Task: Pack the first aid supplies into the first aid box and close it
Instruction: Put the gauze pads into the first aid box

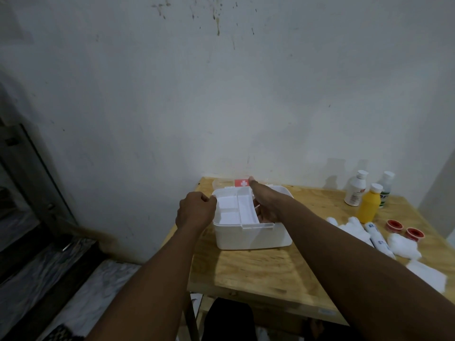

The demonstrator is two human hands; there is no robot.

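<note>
I read this as a plain room in a home, probably a spare corner and no clinic: a stained, spattered white wall (221, 82), a bare plywood table (270, 267) pushed against it, a marble-patterned floor (81, 286), and a dark metal frame (32, 168) at left, perhaps a door.
</note>
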